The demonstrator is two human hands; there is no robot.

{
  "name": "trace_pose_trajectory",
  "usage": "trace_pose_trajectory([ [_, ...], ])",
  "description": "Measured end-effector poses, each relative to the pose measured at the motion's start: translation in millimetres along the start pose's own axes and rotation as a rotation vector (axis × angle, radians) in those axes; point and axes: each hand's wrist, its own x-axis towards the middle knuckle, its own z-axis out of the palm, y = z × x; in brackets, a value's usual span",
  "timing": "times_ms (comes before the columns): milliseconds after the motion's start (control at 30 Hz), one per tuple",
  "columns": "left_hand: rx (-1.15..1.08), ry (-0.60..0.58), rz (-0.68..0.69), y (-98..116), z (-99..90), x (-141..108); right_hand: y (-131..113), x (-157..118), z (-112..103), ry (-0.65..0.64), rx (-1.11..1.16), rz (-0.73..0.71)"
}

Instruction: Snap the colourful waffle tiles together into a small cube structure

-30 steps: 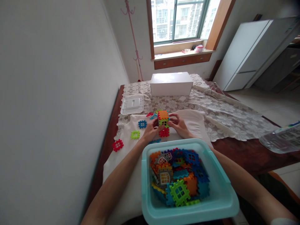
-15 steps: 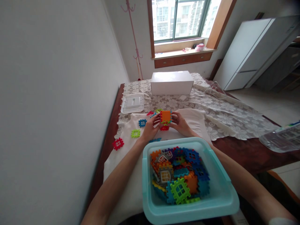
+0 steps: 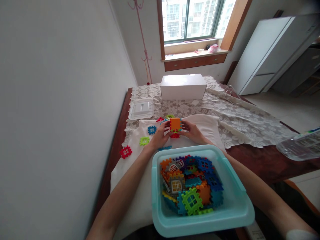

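Note:
Between my two hands is a small cube of interlocking plastic building panels (image 3: 175,124), with an orange face toward me, red and blue side edges and green below. My left hand (image 3: 160,135) grips its left side, fingers curled behind. On the right side my right hand (image 3: 193,131) closes around it, thumb low at the front. A red panel (image 3: 175,135) shows just under the cube; whether it is joined on, I cannot tell. Loose panels lie left of my hands: a blue one (image 3: 151,130), a green one (image 3: 144,141) and a red one (image 3: 126,152).
A turquoise bin (image 3: 245,206) full of panels stands close in front of me, between my forearms. Behind the white cloth (image 3: 132,180) are a clear lid (image 3: 141,109) and a white box (image 3: 183,87). A clear container (image 3: 300,146) sits at the right edge, the wall at left.
The cube has turned and shifted very slightly left in my hands. Both hands keep their hold, and the loose panels lie where they were.

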Motion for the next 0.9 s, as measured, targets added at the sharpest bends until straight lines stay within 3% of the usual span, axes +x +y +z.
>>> trace_pose_trajectory([
  [200, -0.168, 0.042, -0.06, -0.2, 0.7, -0.2, 0.2, -2.1, 0.1, -0.029, -0.013, -0.018],
  [533, -0.072, 0.062, -0.052, 11.4, 3.3, 2.3, 1.5, -1.3, -0.5, 0.057, 0.017, -0.012],
  [900, -0.031, -0.002, -0.095, 8.1, 0.2, 1.8, -7.2, -3.3, -4.7, -0.062, -0.074, -0.035],
])
